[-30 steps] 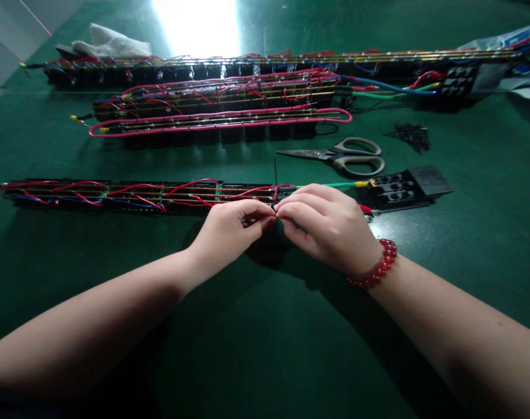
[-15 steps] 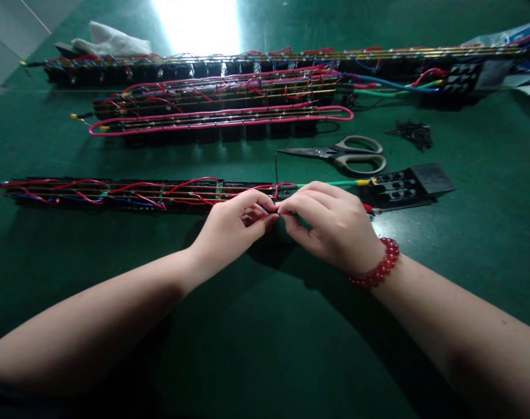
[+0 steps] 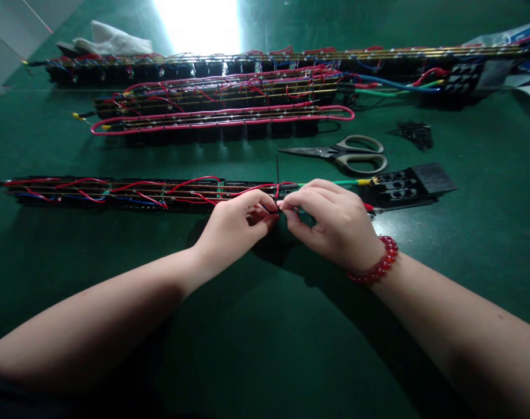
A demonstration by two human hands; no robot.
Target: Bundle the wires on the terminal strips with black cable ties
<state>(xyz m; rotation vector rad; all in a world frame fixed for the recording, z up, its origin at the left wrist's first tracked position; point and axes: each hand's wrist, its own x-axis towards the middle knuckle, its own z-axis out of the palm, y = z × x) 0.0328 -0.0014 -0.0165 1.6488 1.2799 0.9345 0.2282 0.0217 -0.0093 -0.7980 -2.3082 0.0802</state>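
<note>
Both hands meet at the near edge of a long black wired assembly (image 3: 146, 192), which carries thin rods and red and blue wires. My left hand (image 3: 241, 218) pinches at a thin black cable tie (image 3: 277, 169), whose tail stands up past the assembly's far side. Facing it, my right hand (image 3: 330, 218) has thumb and forefinger closed at the same spot. The pinched part is mostly hidden by the fingertips. A green cable (image 3: 345, 183) runs from behind my right hand to a black end block (image 3: 398, 186).
Scissors (image 3: 338, 156) lie just beyond the hands, beside a small pile of black pieces (image 3: 413, 135). Farther back are a pink-cabled assembly (image 3: 221, 123) and a longer wired one (image 3: 247, 63). A white cloth (image 3: 116, 39) sits at the back left of the green table (image 3: 247, 349).
The right hand's fingertips have shifted slightly at the pinch point. Otherwise the hands and the assembly stay nearly in place; the whole view has moved a little.
</note>
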